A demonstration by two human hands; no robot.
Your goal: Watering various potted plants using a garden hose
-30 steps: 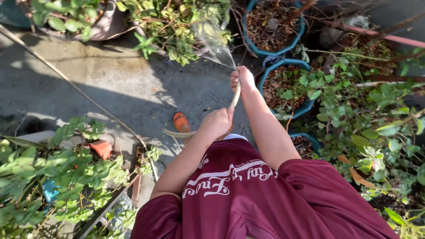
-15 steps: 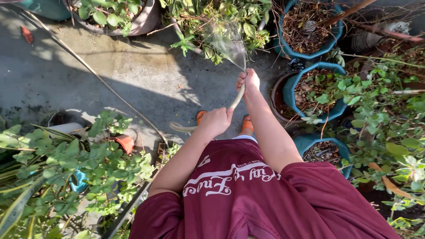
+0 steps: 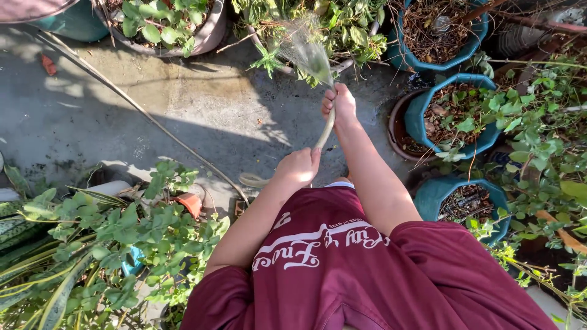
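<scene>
Since a moment ago the view has slid toward the plants ahead, and both hands with the hose have come up with it while the orange sandals have dropped out of sight. Rough grey concrete floor [image 3: 183,116], half in hard sun and half in shadow, carries everything, with a thin dry stick [image 3: 140,110] lying slantwise across it. Leafy green shrubs [image 3: 116,244] crowd its near left edge, and three glossy round teal pots [image 3: 483,137] filled with brown dead leaves line its right edge. A grey-brown round planter [image 3: 205,33] with broad green leaves sits at the far edge. A maroon shirt [image 3: 361,275] of soft cloth, with looping white lettering across it, fills the bottom. Smooth, pale cream hose [image 3: 324,131] runs up in a gentle curve over the middle of the floor. Left hand [image 3: 298,168] is clenched round its lower stretch; right hand [image 3: 339,102] is clenched round its tip, where a fine fan of water spray [image 3: 309,52] spreads toward the far plants.
</scene>
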